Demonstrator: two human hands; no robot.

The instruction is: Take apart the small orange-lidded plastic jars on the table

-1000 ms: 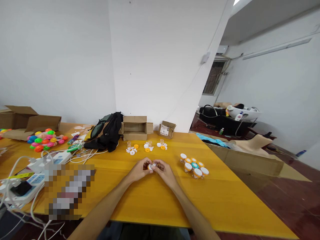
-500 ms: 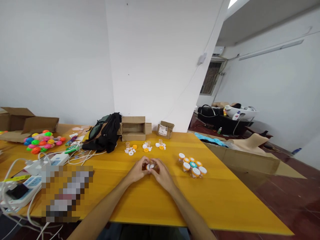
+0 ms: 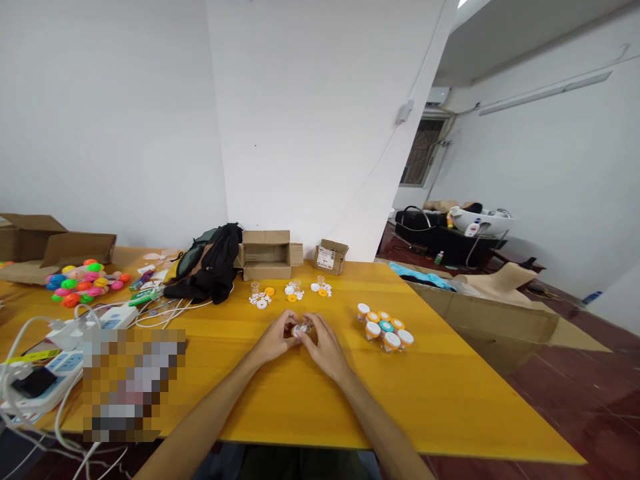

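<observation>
The left arm (image 3: 215,405) and the right arm (image 3: 377,420) are both bare, stretched forward and slanted in toward each other. The left hand (image 3: 277,339) and the right hand (image 3: 324,347) are held close together in the middle, with the fingers (image 3: 314,321) curled. The thumbs are turned inward, and both wrists (image 3: 258,355) are held nearly straight.

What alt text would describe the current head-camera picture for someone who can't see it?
A person's left hand and right hand hold a small clear-and-white object over a yellow table. Lidded containers cluster to the right; three groups of small parts lie beyond the hands, before cardboard boxes.
</observation>
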